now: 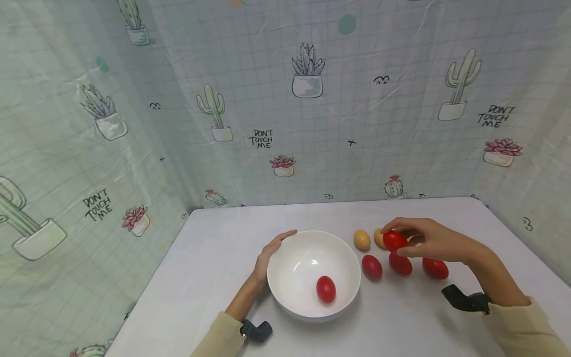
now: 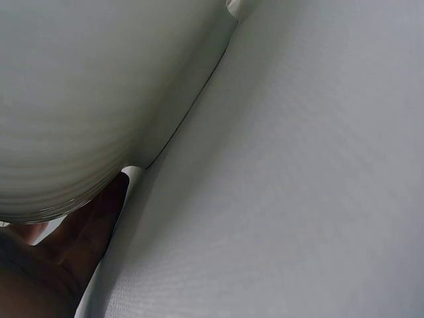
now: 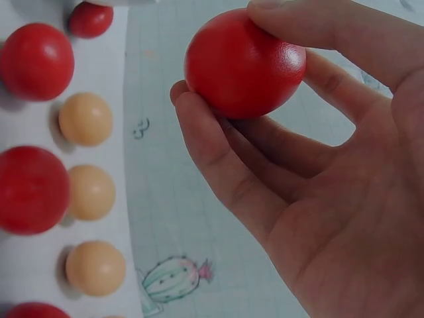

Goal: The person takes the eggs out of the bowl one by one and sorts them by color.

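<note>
My left hand (image 1: 266, 258) holds the outer left side of a white bowl (image 1: 285, 297), its fingers following the rim. In the left wrist view that hand (image 2: 73, 252) is dark and partly hidden by the bowl (image 2: 86, 99). One red egg (image 1: 326, 289) lies inside the bowl. Over to the right, my right hand (image 1: 434, 240) grips another red egg (image 1: 395, 241) between thumb and fingers, above the loose eggs. The right wrist view shows this held egg (image 3: 242, 66) close up in the right hand (image 3: 331, 172).
Red eggs (image 1: 371, 267) lie on the white table (image 1: 214, 258) right of the bowl, with a tan egg (image 1: 362, 240) and others behind them. A cactus-print sheet (image 1: 250, 74) hangs at the back and sides. Each wrist wears a black strap.
</note>
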Demonstrator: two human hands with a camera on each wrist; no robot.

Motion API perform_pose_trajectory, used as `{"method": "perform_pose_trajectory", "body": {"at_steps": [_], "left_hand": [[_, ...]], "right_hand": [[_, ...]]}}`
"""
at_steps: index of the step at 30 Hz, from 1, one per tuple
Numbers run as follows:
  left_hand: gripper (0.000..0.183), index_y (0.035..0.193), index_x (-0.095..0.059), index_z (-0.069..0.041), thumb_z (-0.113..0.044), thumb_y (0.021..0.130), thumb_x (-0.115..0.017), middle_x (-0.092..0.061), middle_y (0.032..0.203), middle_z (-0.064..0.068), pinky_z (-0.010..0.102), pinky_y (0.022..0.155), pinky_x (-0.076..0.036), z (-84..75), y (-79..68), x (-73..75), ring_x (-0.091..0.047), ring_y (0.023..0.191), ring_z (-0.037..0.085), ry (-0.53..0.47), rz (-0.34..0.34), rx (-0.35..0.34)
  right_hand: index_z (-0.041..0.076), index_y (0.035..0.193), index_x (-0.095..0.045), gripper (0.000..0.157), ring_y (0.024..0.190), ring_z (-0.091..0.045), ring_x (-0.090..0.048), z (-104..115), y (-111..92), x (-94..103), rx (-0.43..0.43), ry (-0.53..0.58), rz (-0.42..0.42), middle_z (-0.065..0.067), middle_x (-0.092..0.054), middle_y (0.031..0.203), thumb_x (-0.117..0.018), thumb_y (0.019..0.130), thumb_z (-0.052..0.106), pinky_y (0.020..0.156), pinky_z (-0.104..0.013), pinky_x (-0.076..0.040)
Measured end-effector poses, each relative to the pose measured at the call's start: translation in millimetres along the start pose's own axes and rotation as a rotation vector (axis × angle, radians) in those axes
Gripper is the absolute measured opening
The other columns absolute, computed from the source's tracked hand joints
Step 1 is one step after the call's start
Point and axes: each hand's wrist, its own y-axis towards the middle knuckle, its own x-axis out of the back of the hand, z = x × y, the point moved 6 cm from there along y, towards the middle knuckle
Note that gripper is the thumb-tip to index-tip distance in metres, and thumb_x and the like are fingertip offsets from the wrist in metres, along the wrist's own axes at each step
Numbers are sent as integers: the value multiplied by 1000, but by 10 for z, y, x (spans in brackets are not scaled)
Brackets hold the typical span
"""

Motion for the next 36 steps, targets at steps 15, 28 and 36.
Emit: {"method": "perform_pose_trajectory", "body": {"at_steps": [15,28,36], "left_hand": [[56,158,-38,-10,-29,111,-14,-44,161,18,29,102,-57,-8,-7,-17,-64,126,6,-35,24,-15],[57,159,-38,-12,-32,111,-14,-45,160,18,30,101,-58,-19,-35,-25,-65,127,9,-24,38,-13],[56,158,-37,-9,-30,111,-14,-45,159,21,29,100,-58,-21,-4,-15,-66,124,8,-39,34,-18]], "right_hand": [[12,136,-59,54,110,-23,-64,-269,-197,126,-59,-42,-64,-12,-67,127,-79,89,28,80,-22,-59],[4,136,-57,53,110,-26,-64,-459,-289,188,-83,-31,-68,-17,-67,126,-76,90,24,77,-23,-60],[5,139,-53,55,116,-31,-61,-641,-429,373,-130,-24,-73,-23,-61,131,-74,91,23,75,-31,-63]]}}
